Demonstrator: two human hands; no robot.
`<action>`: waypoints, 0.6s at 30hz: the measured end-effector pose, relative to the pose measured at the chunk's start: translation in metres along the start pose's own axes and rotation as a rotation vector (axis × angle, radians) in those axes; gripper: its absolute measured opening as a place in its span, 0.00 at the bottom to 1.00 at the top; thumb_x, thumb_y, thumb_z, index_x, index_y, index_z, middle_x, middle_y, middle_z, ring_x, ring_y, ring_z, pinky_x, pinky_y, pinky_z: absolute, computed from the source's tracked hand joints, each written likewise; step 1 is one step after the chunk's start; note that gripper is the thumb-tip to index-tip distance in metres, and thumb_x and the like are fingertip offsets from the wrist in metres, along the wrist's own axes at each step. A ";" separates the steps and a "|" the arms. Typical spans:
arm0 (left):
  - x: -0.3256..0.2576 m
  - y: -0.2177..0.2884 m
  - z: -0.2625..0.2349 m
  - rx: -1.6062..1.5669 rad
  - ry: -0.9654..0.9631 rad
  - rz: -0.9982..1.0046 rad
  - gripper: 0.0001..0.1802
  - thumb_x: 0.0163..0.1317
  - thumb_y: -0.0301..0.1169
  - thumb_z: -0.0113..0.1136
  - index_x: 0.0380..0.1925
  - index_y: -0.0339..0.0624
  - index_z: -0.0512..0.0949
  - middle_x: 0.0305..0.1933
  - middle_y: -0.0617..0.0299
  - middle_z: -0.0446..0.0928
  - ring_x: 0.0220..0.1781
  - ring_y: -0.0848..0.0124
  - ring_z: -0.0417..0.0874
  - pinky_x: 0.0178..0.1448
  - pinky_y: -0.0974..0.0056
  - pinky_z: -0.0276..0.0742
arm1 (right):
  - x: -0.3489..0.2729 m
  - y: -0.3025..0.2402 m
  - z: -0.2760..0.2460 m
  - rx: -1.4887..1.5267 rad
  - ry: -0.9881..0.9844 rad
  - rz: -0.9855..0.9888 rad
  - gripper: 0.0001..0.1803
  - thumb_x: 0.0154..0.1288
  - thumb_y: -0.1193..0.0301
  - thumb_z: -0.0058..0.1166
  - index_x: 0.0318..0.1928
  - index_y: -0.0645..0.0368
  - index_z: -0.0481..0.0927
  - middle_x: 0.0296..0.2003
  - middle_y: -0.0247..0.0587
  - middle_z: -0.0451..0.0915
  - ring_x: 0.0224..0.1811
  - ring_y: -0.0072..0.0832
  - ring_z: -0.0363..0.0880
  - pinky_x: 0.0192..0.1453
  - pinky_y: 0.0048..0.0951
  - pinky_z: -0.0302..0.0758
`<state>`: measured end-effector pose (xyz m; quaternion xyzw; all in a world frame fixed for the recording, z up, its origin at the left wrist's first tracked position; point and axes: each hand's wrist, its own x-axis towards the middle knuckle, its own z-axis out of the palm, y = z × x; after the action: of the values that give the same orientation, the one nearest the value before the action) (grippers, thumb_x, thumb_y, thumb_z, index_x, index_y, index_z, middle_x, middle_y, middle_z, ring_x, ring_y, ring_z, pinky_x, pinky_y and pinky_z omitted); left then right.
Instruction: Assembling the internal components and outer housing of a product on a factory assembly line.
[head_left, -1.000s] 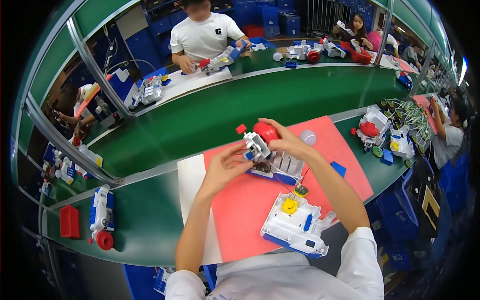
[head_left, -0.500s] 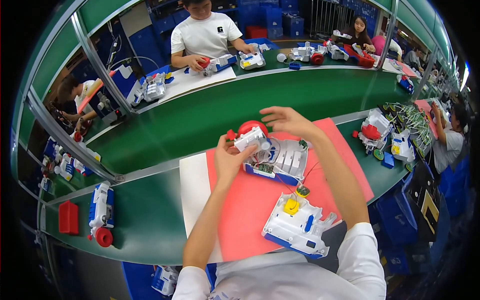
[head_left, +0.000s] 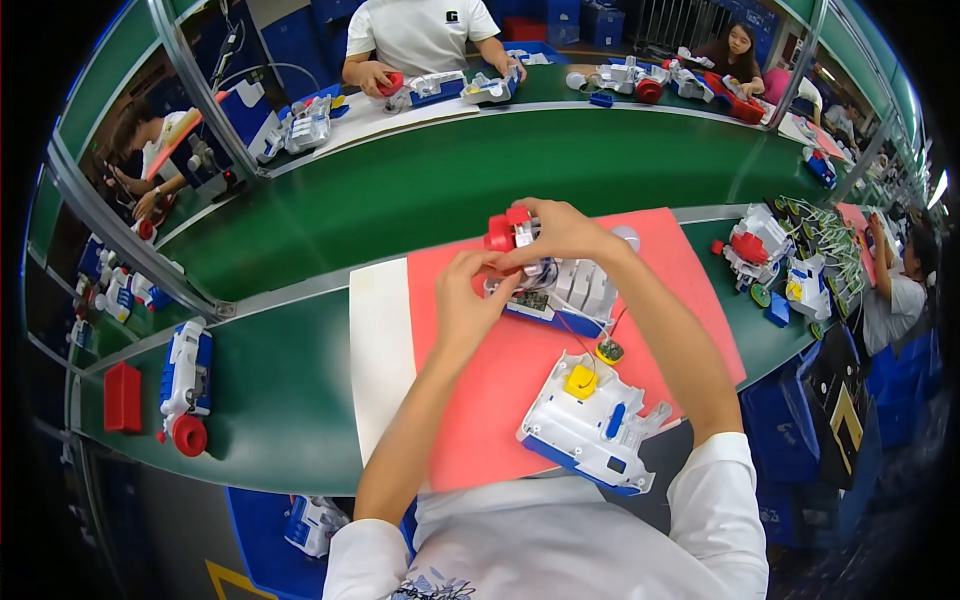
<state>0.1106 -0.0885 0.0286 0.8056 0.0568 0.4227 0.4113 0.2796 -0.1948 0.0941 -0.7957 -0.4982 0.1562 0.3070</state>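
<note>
Both my hands meet over an open white-and-blue plastic housing half (head_left: 582,292). My right hand (head_left: 568,232) is closed around a red-and-white plastic part (head_left: 512,230) with a round red end. My left hand (head_left: 472,298) pinches the same part from below, its fingertips partly hidden. Inside the housing under my fingers lie a green circuit board (head_left: 533,300) and thin wires. Nearer to me rests a second white-and-blue housing half (head_left: 590,425), carrying a yellow block (head_left: 580,381). Beside it, a small wired circuit board (head_left: 609,350) lies on the pink mat (head_left: 465,420).
At left on the green bench stand a red bin (head_left: 122,398) and an assembled white-and-blue unit (head_left: 187,370). Housing parts (head_left: 752,250) and a bundle of wires (head_left: 825,235) sit at right. Beyond the green belt (head_left: 420,190), co-workers handle similar parts. A blue crate (head_left: 265,540) stands below.
My right hand has come down and left onto the red-and-white part, which has turned in my grip. My left fingers have shifted lower on it. The view has tilted slightly downward.
</note>
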 end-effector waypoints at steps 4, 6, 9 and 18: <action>-0.029 0.041 -0.027 0.223 0.057 -0.025 0.17 0.57 0.22 0.67 0.48 0.37 0.82 0.39 0.55 0.82 0.33 0.70 0.84 0.37 0.64 0.77 | -0.009 0.001 0.007 0.145 0.016 0.094 0.50 0.37 0.43 0.75 0.56 0.67 0.80 0.46 0.54 0.85 0.49 0.40 0.85 0.56 0.35 0.78; -0.055 0.054 -0.020 0.083 -0.164 -0.264 0.18 0.59 0.22 0.64 0.50 0.39 0.81 0.32 0.56 0.83 0.26 0.69 0.82 0.32 0.63 0.75 | -0.007 -0.007 0.011 0.222 0.067 0.139 0.54 0.34 0.38 0.72 0.55 0.69 0.80 0.45 0.57 0.85 0.48 0.43 0.85 0.55 0.35 0.79; -0.049 0.060 -0.004 0.213 -0.364 -0.247 0.18 0.62 0.27 0.60 0.53 0.39 0.78 0.23 0.49 0.81 0.24 0.53 0.83 0.30 0.51 0.77 | -0.004 -0.011 0.015 -0.024 0.152 0.149 0.45 0.39 0.42 0.74 0.51 0.64 0.83 0.41 0.49 0.87 0.43 0.37 0.87 0.50 0.34 0.79; -0.050 0.029 0.018 0.462 -0.460 -0.149 0.18 0.65 0.34 0.59 0.51 0.36 0.74 0.23 0.43 0.81 0.27 0.43 0.84 0.31 0.42 0.79 | -0.022 -0.010 0.024 0.145 0.248 0.066 0.42 0.44 0.46 0.75 0.53 0.64 0.81 0.43 0.46 0.86 0.44 0.33 0.86 0.51 0.33 0.79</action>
<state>0.0841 -0.1408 0.0122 0.9455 0.1155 0.1747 0.2494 0.2492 -0.2034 0.0813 -0.8007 -0.4175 0.1024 0.4173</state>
